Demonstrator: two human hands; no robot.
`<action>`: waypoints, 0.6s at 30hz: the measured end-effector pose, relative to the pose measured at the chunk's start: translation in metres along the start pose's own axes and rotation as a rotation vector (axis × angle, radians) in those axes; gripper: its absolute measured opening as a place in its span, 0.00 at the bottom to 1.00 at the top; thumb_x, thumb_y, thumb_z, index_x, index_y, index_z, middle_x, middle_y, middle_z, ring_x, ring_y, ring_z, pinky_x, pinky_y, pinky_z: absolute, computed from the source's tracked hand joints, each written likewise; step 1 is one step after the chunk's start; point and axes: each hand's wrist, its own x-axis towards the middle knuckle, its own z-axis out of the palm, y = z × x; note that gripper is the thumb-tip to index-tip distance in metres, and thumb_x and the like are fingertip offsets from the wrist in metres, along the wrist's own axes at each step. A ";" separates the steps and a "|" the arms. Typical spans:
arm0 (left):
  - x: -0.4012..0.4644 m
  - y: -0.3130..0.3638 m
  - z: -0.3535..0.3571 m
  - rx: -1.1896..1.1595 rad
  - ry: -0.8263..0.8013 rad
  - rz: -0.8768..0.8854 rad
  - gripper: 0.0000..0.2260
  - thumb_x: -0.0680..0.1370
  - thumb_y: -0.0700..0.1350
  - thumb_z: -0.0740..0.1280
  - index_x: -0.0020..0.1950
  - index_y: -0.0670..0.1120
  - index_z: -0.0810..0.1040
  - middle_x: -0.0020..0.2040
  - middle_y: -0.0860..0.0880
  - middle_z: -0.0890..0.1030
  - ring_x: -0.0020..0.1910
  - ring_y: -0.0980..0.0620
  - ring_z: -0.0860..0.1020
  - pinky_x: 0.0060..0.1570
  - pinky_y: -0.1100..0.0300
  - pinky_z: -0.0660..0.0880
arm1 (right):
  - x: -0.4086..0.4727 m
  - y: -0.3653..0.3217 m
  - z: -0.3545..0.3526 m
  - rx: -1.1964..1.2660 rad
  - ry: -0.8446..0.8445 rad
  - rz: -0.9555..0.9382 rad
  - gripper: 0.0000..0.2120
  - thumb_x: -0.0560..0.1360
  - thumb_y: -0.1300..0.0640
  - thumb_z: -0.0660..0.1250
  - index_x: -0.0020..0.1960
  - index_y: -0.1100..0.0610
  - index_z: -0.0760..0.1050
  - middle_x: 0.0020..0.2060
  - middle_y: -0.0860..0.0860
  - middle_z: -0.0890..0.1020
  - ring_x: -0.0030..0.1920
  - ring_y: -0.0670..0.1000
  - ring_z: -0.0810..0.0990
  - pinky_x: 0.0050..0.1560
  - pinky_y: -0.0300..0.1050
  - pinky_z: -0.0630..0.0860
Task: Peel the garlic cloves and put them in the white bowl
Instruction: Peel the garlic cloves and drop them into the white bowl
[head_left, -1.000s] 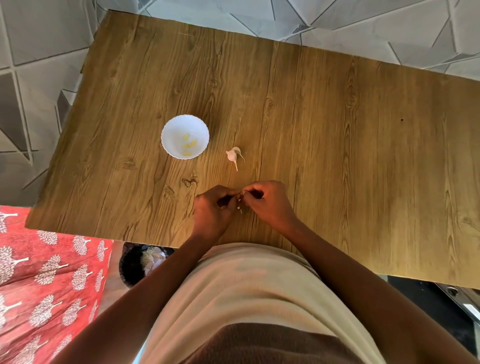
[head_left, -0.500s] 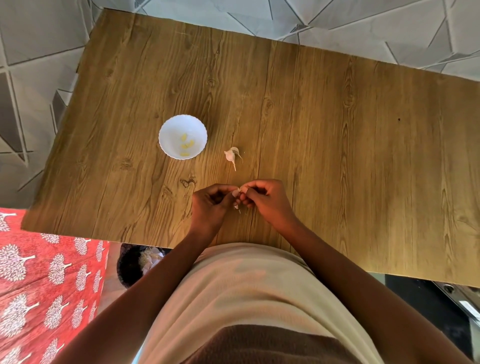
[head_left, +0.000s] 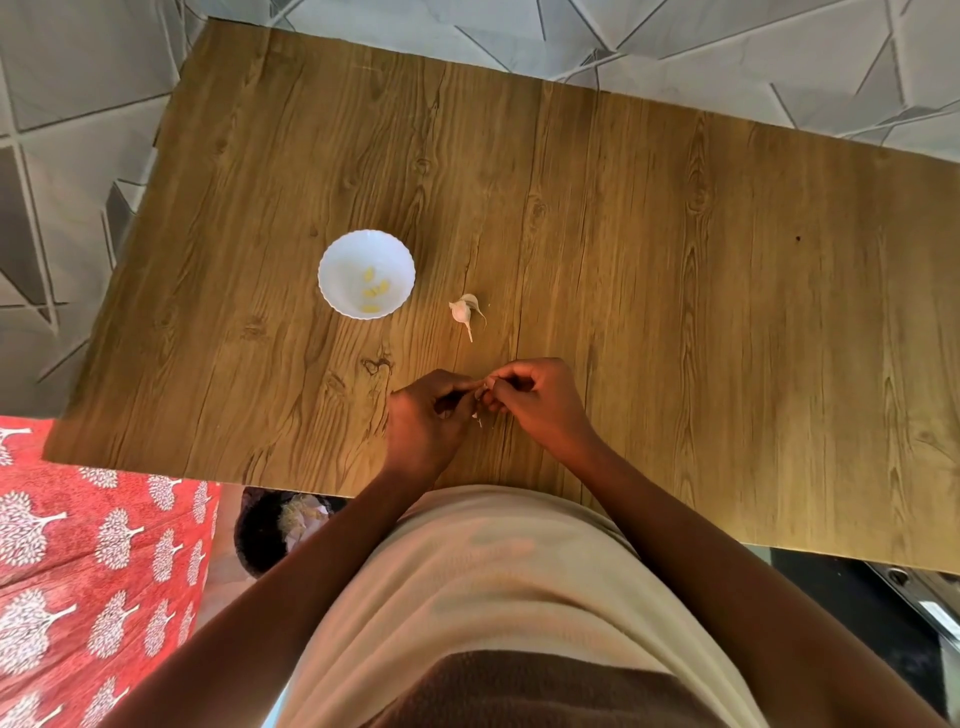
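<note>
A small garlic clove (head_left: 481, 389) is pinched between the fingertips of my left hand (head_left: 428, 415) and my right hand (head_left: 535, 402), just above the wooden table (head_left: 675, 312) near its front edge. Most of the clove is hidden by my fingers. Tiny bits of white skin (head_left: 477, 417) lie under my hands. The white bowl (head_left: 366, 274) stands further back on the left and holds several peeled yellowish cloves (head_left: 375, 292). An unpeeled garlic piece with a stalk (head_left: 462, 312) lies to the right of the bowl.
A dark bin (head_left: 275, 525) with garlic skins sits on the floor below the table's front edge at the left. A red patterned cloth (head_left: 93, 571) covers the lower left. Grey tiled floor surrounds the table.
My fingertips have shifted slightly on the clove while working its skin. The view has drifted a little. The bowl and the loose garlic piece have stayed put.
</note>
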 end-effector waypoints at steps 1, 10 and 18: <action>0.000 0.000 0.000 0.005 0.004 0.022 0.08 0.77 0.35 0.75 0.55 0.42 0.87 0.47 0.50 0.87 0.45 0.54 0.85 0.45 0.50 0.83 | 0.000 0.000 0.000 0.007 0.006 -0.001 0.05 0.78 0.65 0.70 0.51 0.62 0.85 0.39 0.51 0.87 0.39 0.47 0.86 0.45 0.45 0.84; 0.001 0.003 0.000 -0.100 -0.004 -0.061 0.07 0.78 0.37 0.74 0.55 0.43 0.87 0.47 0.51 0.87 0.46 0.51 0.86 0.49 0.47 0.84 | -0.003 -0.002 0.000 0.172 -0.006 0.040 0.06 0.80 0.63 0.69 0.52 0.64 0.84 0.40 0.56 0.87 0.40 0.54 0.86 0.42 0.42 0.82; 0.000 0.001 -0.001 0.009 0.009 0.011 0.07 0.77 0.37 0.75 0.55 0.43 0.87 0.48 0.51 0.87 0.46 0.54 0.86 0.46 0.47 0.83 | -0.001 0.000 0.000 0.084 -0.018 0.021 0.05 0.79 0.65 0.69 0.51 0.63 0.84 0.39 0.53 0.87 0.39 0.50 0.86 0.43 0.41 0.82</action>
